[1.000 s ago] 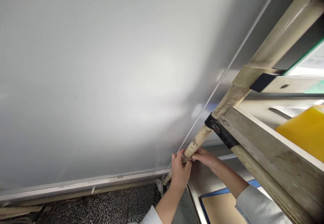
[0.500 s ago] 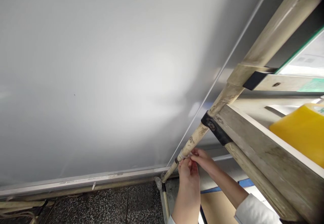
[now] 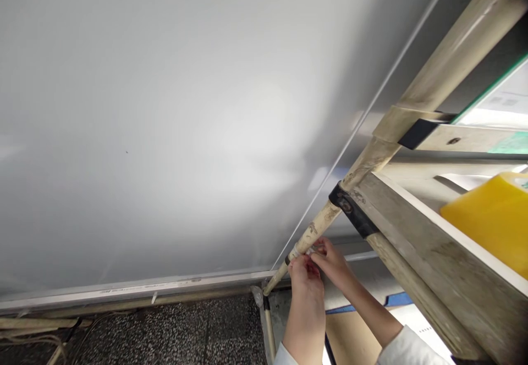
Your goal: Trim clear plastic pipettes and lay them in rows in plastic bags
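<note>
Both my hands are low in the view, beside a cream-coloured pipe (image 3: 315, 226) of a rack frame. A thin whitish, see-through strip (image 3: 295, 252) goes round this pipe just above a dark band. My left hand (image 3: 306, 277) is closed, its fingertips bent in against the pipe by the strip; what they pinch is hidden. My right hand (image 3: 330, 258) reaches in from the right, its thumb and fingers pinched at a whitish bit beside the pipe, which looks like the strip's end. The fingertips of the two hands nearly meet.
A large glossy grey panel (image 3: 165, 134) fills the left and middle. At the right are a shelf board (image 3: 437, 244), a yellow object (image 3: 490, 216) and a black pipe joint (image 3: 350, 208). Speckled floor (image 3: 173, 332) and a brown cardboard surface (image 3: 350, 337) lie below.
The view has shifted slightly. My hands stay at the same spot on the pipe, with only small finger movements; the right hand's fingers look a little more spread.
</note>
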Available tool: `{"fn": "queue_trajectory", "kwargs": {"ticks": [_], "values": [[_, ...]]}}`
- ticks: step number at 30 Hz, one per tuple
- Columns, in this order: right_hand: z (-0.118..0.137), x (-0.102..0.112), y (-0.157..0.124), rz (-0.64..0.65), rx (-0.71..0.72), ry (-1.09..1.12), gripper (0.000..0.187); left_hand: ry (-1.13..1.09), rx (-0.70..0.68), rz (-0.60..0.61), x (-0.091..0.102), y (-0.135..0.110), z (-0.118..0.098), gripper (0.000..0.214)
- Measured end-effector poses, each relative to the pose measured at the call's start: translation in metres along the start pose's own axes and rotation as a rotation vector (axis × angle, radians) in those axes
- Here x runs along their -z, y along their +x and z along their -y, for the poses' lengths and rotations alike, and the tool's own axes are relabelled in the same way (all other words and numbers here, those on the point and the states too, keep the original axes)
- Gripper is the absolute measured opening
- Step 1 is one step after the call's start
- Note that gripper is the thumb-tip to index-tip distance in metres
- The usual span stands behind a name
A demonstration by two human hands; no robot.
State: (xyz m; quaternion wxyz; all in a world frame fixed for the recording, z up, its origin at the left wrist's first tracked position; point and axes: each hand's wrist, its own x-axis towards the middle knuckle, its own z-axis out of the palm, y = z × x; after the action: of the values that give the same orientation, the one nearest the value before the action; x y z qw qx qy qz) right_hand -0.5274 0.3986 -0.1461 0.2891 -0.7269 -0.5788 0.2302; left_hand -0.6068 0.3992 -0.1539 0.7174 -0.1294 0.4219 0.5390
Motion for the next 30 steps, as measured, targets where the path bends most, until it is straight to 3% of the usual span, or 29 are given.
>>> {"fn": "queue_trajectory", "kwargs": {"ticks": [4,9,17,22,26,30], "values": [[0.010,0.012,-0.004,-0.046,0.218,-0.071,0.025,-0.076,0.016,0.040,0.000,-0.010,-0.001,0.019],[0.024,0.017,-0.013,-0.053,0.402,-0.160,0.004,-0.159,0.048,0.109,0.003,-0.020,-0.007,0.020],[0.021,0.004,-0.024,-0.104,0.399,-0.114,0.013,-0.133,0.089,0.135,0.013,-0.036,-0.021,0.016],[0.012,-0.001,-0.024,-0.163,0.340,0.008,0.025,-0.086,0.009,0.167,0.027,-0.055,-0.037,0.015],[0.006,-0.001,-0.027,-0.146,0.348,0.073,0.024,0.192,-0.005,0.265,0.033,-0.060,-0.046,0.005],[0.005,0.007,-0.030,-0.048,0.423,0.087,0.020,0.422,0.150,0.348,0.023,-0.048,-0.045,0.040]]}}
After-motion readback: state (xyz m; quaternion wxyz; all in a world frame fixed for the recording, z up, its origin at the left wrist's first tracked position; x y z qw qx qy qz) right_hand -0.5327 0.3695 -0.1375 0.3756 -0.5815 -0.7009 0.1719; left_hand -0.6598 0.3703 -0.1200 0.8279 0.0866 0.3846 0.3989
